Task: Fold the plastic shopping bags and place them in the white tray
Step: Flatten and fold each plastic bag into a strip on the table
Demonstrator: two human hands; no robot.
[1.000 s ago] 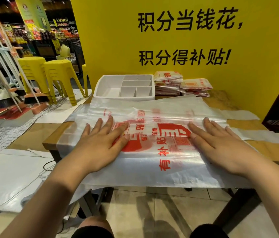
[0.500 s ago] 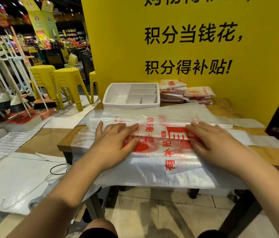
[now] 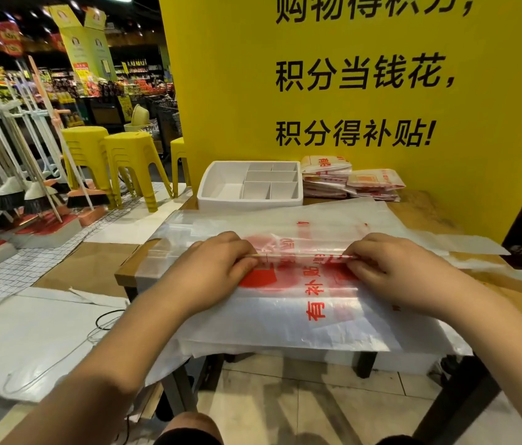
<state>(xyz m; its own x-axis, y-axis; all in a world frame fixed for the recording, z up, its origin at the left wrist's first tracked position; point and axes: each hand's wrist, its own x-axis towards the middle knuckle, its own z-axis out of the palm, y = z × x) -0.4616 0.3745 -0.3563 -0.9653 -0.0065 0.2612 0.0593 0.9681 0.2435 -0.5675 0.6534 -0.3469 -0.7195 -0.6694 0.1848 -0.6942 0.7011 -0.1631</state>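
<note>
A clear plastic bag (image 3: 285,303) with red printing lies flat across the wooden table (image 3: 426,213), its near edge hanging over the front of the table. A raised fold line runs crosswise through the middle of the bag, between the two hands. The left hand (image 3: 214,268) sits on the left part of the bag with its fingers curled and pressed together, pinching the fold at its left end. The right hand (image 3: 391,271) sits on the right part in the same posture, fingers curled and close together, pinching the fold at its right end. Both thumbs are hidden under the hands, so their exact contact cannot be told. The white tray (image 3: 250,203) stands at the back of the table, just behind the far edge of the bag; it is divided into compartments and no bags show inside it. A pile of folded bags (image 3: 349,183) lies directly to the right of the tray, against the yellow sign board (image 3: 381,194) bearing black lettering. To the left of the table stand yellow stools (image 3: 131,155) and a row of brooms (image 3: 38,194).
</note>
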